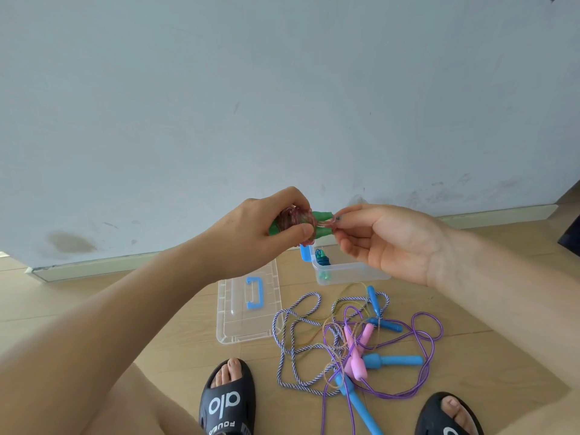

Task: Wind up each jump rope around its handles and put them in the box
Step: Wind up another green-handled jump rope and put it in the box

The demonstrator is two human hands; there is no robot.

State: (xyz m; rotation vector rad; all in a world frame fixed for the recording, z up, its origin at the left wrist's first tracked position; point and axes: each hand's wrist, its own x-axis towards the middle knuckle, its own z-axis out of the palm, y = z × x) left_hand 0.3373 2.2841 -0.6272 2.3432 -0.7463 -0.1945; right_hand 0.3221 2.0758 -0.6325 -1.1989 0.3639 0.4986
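My left hand (262, 227) grips a jump rope with green handles (320, 216), its reddish cord wound in a bundle around them. My right hand (386, 240) pinches the loose end of that cord at the handle tips. Both hands are raised in front of the wall. Below them stands the clear plastic box (351, 271) with a blue latch; a wound rope with green handles (321, 259) lies inside. On the floor lies a tangle of ropes: purple cord (430, 350), blue-white braided cord (284, 350), pink handles (356, 353), blue handles (392, 361).
The box's clear lid (248, 309) with a blue handle lies flat on the wooden floor, left of the tangle. My two feet in black slides (227, 400) are at the bottom edge. A grey wall with a baseboard (94, 266) runs behind.
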